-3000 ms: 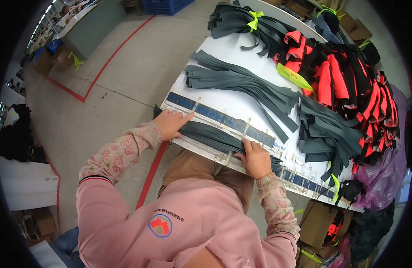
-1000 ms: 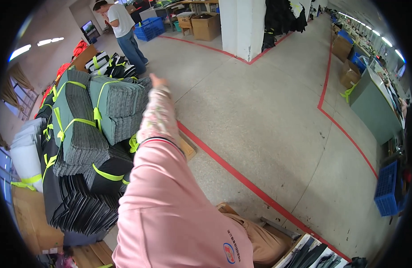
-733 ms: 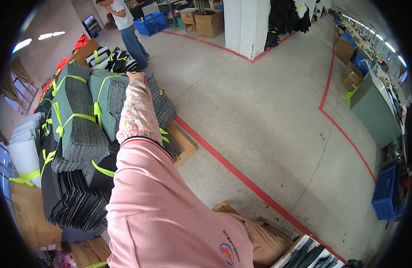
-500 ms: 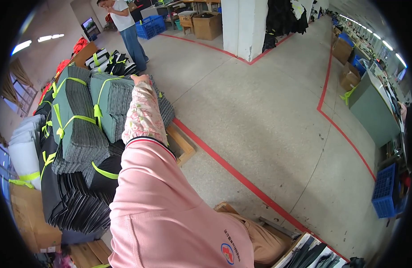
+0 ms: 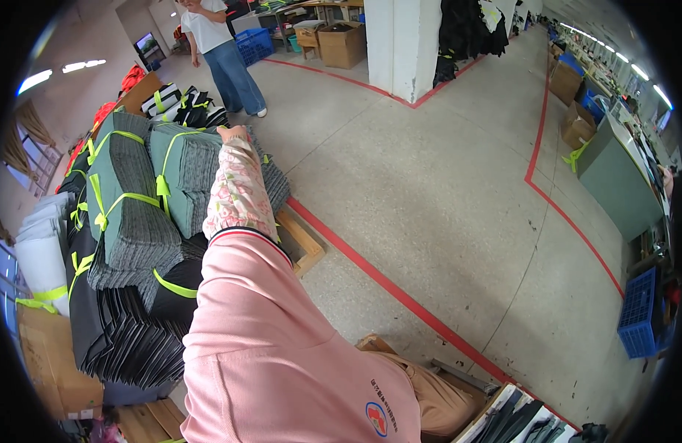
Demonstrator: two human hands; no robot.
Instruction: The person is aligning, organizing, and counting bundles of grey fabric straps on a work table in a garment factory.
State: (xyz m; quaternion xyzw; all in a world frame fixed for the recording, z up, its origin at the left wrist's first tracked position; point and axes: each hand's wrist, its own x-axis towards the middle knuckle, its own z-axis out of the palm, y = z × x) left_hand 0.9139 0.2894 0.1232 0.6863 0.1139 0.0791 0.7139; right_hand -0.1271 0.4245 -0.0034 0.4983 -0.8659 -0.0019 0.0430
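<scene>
My left arm in a pink sleeve stretches out to the left, and my left hand (image 5: 234, 134) rests at the top edge of a grey-green fabric bundle (image 5: 182, 177) tied with yellow-green straps. Whether the fingers grip it is too small to tell. A second, similar bundle (image 5: 127, 210) leans beside it. Below them lie stacks of black fabric pieces (image 5: 112, 332). All of this sits on a wooden pallet (image 5: 305, 240). My right hand is out of view.
Another person (image 5: 223, 52) stands just beyond the bundles. A red floor line (image 5: 400, 295) runs past the pallet. A table corner with grey strips (image 5: 518, 417) shows at the lower right. A white pillar (image 5: 392, 37), cardboard boxes (image 5: 341, 40) and a blue crate (image 5: 640, 314) stand farther off.
Three seconds ago both hands lay on grey strips on the table. I have turned left since; in the last second my left arm came down onto the grey-green bundle.
</scene>
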